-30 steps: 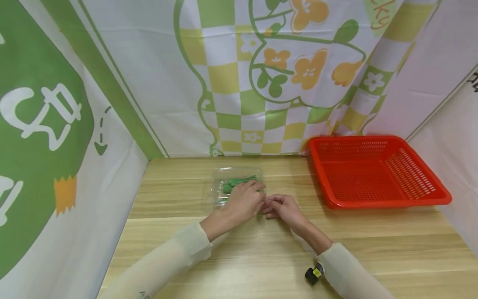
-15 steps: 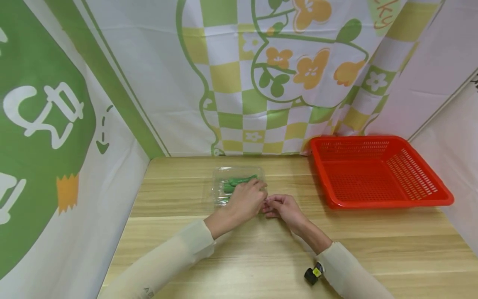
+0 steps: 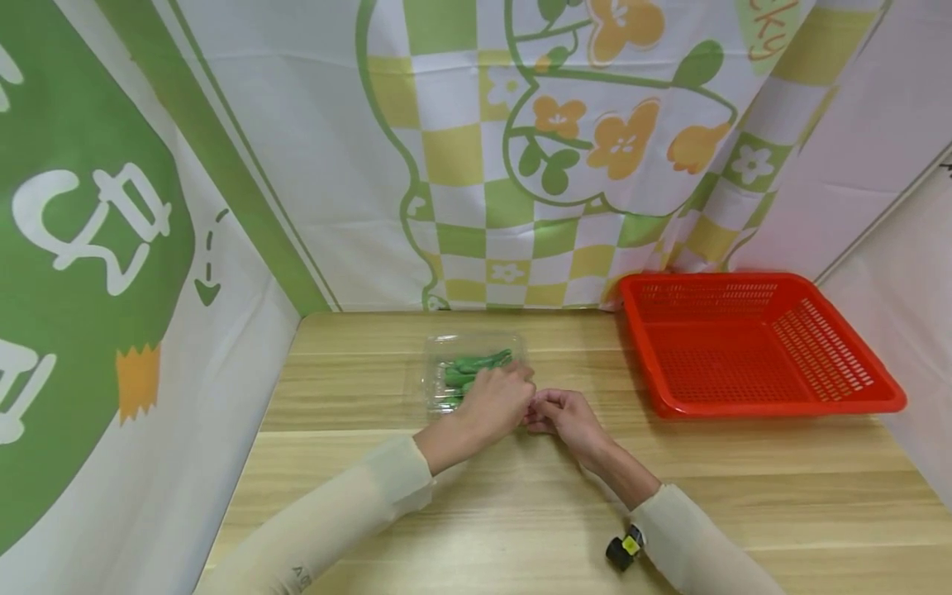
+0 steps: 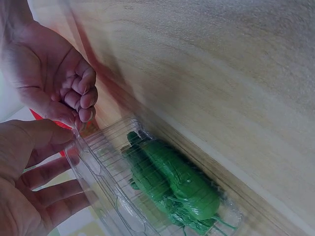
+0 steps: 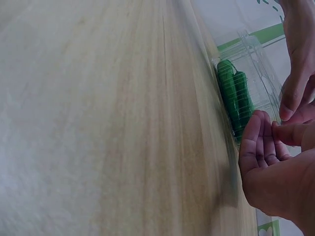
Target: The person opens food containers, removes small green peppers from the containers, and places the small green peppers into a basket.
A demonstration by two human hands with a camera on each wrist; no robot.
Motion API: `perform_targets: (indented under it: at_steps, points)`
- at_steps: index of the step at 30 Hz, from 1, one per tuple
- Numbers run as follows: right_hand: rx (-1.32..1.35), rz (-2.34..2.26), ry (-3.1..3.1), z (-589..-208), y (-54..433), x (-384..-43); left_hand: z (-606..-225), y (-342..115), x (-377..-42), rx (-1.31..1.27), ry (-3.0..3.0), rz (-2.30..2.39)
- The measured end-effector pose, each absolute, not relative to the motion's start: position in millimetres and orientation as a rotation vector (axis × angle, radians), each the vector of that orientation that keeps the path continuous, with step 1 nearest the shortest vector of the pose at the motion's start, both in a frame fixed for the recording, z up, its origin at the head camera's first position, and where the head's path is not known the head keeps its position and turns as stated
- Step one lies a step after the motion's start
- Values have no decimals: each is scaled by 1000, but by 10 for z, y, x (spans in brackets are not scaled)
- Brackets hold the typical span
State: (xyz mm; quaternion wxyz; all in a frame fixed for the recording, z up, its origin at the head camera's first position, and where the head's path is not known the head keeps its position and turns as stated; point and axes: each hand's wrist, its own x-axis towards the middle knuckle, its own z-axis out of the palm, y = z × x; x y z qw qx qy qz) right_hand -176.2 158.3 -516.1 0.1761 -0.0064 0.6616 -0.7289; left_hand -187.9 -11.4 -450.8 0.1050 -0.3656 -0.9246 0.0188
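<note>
A clear plastic box [image 3: 435,354] with a ribbed, see-through shell stands near the back of the table. Long, glossy green vegetables [image 4: 189,184] with thin stems lie inside it. My left hand [image 3: 492,405] reaches over the box's near right corner. In the left wrist view its thumb and forefinger pinch the edge there, with the other fingers spread behind the clear plastic. From the right, my right hand [image 3: 568,420] pinches the same corner between thumb and forefinger, its other fingers loosely curled. The two hands' fingertips meet at that corner, partly hiding it.
A red perforated basket [image 3: 732,364] sits at the back right of the wooden table [image 3: 506,529]. Printed curtains [image 3: 461,165] hang behind the table and along both sides. A small black device [image 3: 623,549] is by the right sleeve's cuff.
My left hand's fingers have drawn down slightly, so more of the green vegetables shows. The right hand keeps its hold at the corner. The head view has shifted a little.
</note>
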Motion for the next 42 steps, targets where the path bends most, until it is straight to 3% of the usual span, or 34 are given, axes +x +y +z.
perform_targets:
  at_steps: [42]
  points:
    - [-90,-2047,1987,-5207,1544,-1744,-4554,-137,-1862,-974,-2689,-130]
